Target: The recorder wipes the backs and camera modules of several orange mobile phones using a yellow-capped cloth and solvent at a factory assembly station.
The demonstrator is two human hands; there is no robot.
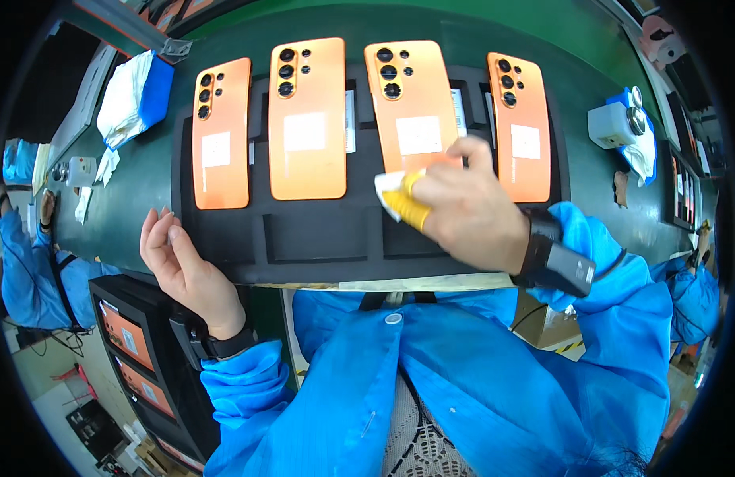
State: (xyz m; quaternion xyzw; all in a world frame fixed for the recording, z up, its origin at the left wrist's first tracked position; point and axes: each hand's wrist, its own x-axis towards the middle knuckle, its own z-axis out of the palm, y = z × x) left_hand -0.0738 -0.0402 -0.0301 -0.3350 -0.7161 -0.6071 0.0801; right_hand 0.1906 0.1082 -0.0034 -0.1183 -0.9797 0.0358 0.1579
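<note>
Four orange smartphones lie backs up in a row on a black foam tray [316, 238]: the far-left phone [222, 135], the second phone [308, 119], the third phone [419, 103] and the far-right phone [522, 127]. Each has black camera lenses and a white label. My right hand [471, 199], with yellow covers on some fingers, is closed on a white wipe [389, 191] over the lower end of the third phone, hiding part of it. My left hand [180, 258] hovers at the tray's front left corner, loosely curled and open, nothing visible in it.
On the green table [383, 20], a blue box of white wipes [137, 99] stands at the left and a white dispenser bottle [614, 126] at the right. Below my left arm, a black tray [137, 350] holds more orange phones. Co-workers in blue [33, 270] sit on both sides.
</note>
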